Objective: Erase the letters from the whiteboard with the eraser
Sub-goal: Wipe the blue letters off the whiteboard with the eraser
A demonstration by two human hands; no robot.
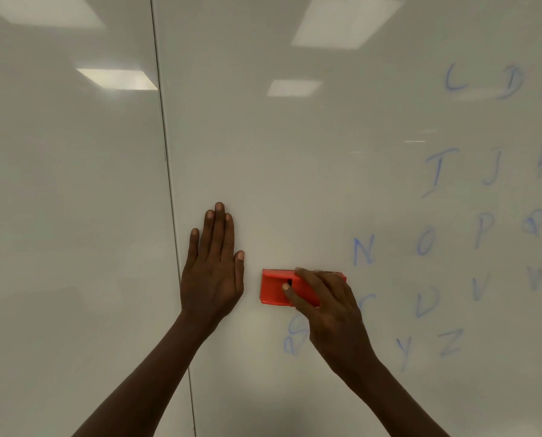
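A white whiteboard [294,171] fills the view. My right hand [329,313] grips a red eraser [274,288] and presses it flat on the board at lower centre. Several blue letters [471,238] are written to the right in rows, from C and D at the top down to Y and Z. A smudged blue mark [294,337] lies just below the eraser. My left hand [214,266] rests flat on the board with its fingers pointing up, a little left of the eraser.
A thin dark vertical seam [165,152] separates this panel from another white panel [67,200] on the left. Ceiling lights reflect on the glossy surface. The board left of the letters and above the eraser is wiped blank.
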